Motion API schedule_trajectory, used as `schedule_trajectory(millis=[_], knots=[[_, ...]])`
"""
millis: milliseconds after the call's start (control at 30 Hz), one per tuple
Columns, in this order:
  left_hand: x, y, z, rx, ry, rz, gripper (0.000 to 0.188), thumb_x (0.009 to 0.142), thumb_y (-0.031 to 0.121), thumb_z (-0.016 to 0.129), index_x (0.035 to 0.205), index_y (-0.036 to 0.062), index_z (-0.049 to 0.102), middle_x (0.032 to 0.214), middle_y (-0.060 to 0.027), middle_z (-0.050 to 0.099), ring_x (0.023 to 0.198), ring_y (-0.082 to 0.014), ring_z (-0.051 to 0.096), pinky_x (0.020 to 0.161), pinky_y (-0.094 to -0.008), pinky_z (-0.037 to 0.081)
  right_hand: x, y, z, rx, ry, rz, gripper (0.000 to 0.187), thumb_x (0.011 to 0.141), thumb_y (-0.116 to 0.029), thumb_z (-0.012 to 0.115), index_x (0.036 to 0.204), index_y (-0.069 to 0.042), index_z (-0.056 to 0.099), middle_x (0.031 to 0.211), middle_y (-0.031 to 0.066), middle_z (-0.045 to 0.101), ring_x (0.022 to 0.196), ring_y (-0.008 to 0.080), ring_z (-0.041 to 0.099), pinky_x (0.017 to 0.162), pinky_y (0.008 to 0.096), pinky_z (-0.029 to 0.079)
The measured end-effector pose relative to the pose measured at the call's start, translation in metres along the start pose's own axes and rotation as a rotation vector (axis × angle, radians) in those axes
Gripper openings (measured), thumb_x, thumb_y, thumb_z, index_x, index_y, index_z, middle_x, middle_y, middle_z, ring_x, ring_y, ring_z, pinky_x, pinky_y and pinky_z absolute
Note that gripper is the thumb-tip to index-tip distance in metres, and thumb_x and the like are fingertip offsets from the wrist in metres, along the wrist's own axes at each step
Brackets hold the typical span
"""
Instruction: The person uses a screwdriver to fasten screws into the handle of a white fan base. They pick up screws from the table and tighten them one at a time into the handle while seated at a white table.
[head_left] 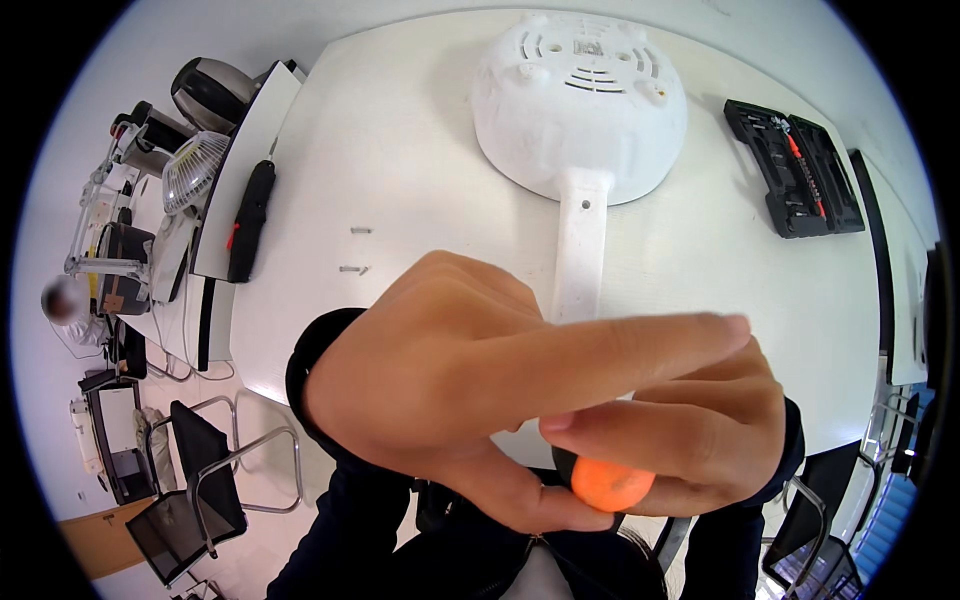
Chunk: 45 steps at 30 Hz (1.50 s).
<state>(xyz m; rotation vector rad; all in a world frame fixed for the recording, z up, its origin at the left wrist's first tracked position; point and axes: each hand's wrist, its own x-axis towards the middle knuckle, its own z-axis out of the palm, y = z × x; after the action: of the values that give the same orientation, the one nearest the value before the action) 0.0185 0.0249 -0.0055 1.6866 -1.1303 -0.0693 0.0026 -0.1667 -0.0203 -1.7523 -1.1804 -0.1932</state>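
Note:
Both my hands are close together above the near part of the table. My right hand (715, 430) is closed, fingers curled around an orange-and-black rounded handle (612, 486). Only its orange end and a bit of black show, so the rest of this tool is hidden. My left hand (440, 360) reaches across with its index finger stretched over the right hand, while its thumb presses against the orange end. Beyond them lies a white bowl-shaped housing (560, 130), vented underside up. Its long white arm (582, 245) points toward me and passes behind my hands.
Small screws (360, 231) lie on the white table (400, 130), left of the housing. A black power screwdriver (252, 215) rests near the left edge. An open black tool case (795, 170) sits at the far right. Chairs (205, 470) and a person (75, 310) are off to the left.

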Motion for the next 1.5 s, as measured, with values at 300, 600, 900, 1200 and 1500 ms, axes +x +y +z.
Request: schedule_trajectory(millis=[300, 600, 900, 1200, 1500], knots=[[-0.001, 0.033, 0.009, 0.475, 0.138, -0.156, 0.073, 0.057, 0.038, 0.082, 0.112, -0.0034, 0.059, 0.060, -0.0017, 0.061, 0.044, -0.0108, 0.056, 0.041, -0.0190, 0.036, 0.005, -0.002, -0.003, -0.075, 0.047, 0.082, 0.021, 0.065, -0.015, 0.069, 0.084, -0.008, 0.063, 0.056, -0.0009, 0.054, 0.040, 0.0125, 0.047, 0.036, 0.0230, 0.032], [0.002, 0.026, -0.002, 0.275, 0.018, -0.158, 0.083, 0.058, 0.039, 0.082, 0.118, -0.0082, 0.051, 0.073, -0.0086, 0.068, 0.054, -0.0139, 0.063, 0.043, -0.0190, 0.042, -0.003, 0.004, 0.005, -0.169, 0.129, 0.024, 0.031, 0.060, -0.015, 0.066, 0.090, -0.014, 0.063, 0.048, -0.0056, 0.040, 0.034, 0.0070, 0.036, 0.033, 0.0216, 0.023], [0.001, 0.017, -0.015, 0.066, -0.161, -0.114, 0.091, 0.054, 0.042, 0.081, 0.123, -0.0066, 0.047, 0.076, -0.0086, 0.068, 0.045, -0.0105, 0.055, 0.041, -0.0188, 0.039, -0.004, 0.002, 0.007, -0.173, 0.103, -0.067, 0.035, 0.061, -0.012, 0.067, 0.096, -0.018, 0.065, 0.049, -0.0066, 0.038, 0.035, 0.0060, 0.035, 0.034, 0.0208, 0.023], [0.007, 0.028, 0.004, 0.494, 0.130, -0.110, 0.072, 0.055, 0.035, 0.083, 0.113, -0.0004, 0.058, 0.063, -0.0014, 0.062, 0.043, -0.0108, 0.053, 0.043, -0.0201, 0.037, -0.004, 0.003, -0.006, -0.277, 0.118, 0.059, 0.025, 0.060, -0.016, 0.068, 0.084, -0.014, 0.062, 0.049, -0.0048, 0.038, 0.035, 0.0072, 0.034, 0.035, 0.0208, 0.023], [0.010, 0.004, -0.007, 0.169, -0.089, -0.020, 0.071, 0.062, 0.030, 0.080, 0.119, -0.0036, 0.053, 0.070, -0.0071, 0.065, 0.048, -0.0172, 0.059, 0.043, -0.0226, 0.041, 0.001, 0.003, -0.001, -0.271, 0.183, 0.015, 0.025, 0.061, -0.015, 0.069, 0.085, -0.013, 0.062, 0.055, -0.0045, 0.050, 0.036, 0.0076, 0.038, 0.034, 0.0204, 0.024]])
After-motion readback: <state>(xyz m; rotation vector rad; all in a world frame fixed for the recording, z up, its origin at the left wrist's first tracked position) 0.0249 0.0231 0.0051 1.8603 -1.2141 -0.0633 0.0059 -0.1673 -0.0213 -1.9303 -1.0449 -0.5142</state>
